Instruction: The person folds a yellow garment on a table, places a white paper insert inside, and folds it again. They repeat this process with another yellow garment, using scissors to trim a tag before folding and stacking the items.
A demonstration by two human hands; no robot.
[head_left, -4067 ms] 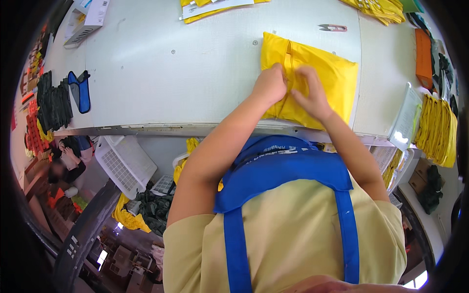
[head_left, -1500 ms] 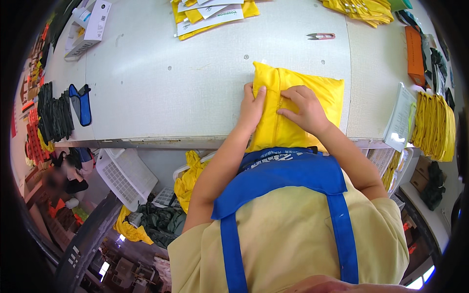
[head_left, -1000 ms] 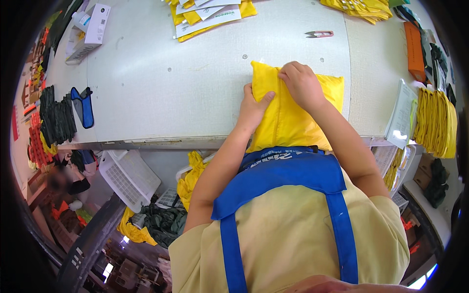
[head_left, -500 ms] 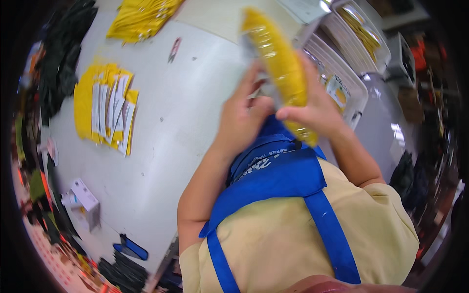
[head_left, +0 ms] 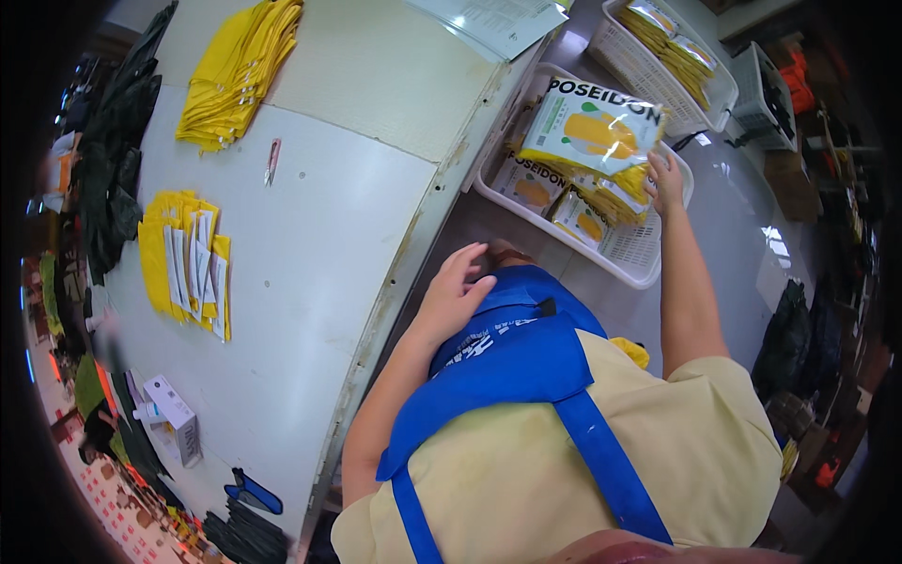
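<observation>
A clear-fronted packet of yellow gloves [head_left: 590, 132], with a white printed face, lies tilted on top of other packets in a white plastic basket [head_left: 564, 237] to the right of the table. At its right edge is my right hand [head_left: 665, 183], fingers apart, the fingertips touching or very close to the packet. Below it in the basket, more glove packets [head_left: 531, 185] lie with their printed faces up. My left hand [head_left: 458, 293] hovers in front of my blue apron by the table edge, fingers spread and nothing in them.
On the white table [head_left: 310, 244] lie a pile of yellow gloves [head_left: 240, 75], a smaller stack with white cards [head_left: 188, 263], red-handled snips [head_left: 272, 162] and a small box [head_left: 172, 418]. Dark cloth-like items [head_left: 117, 169] line the far left. Another basket [head_left: 611, 42] stands behind.
The yellow packet that both hands held before my chest is now over the basket at the right. My right arm has stretched out there; my left hand has come away from the packet.
</observation>
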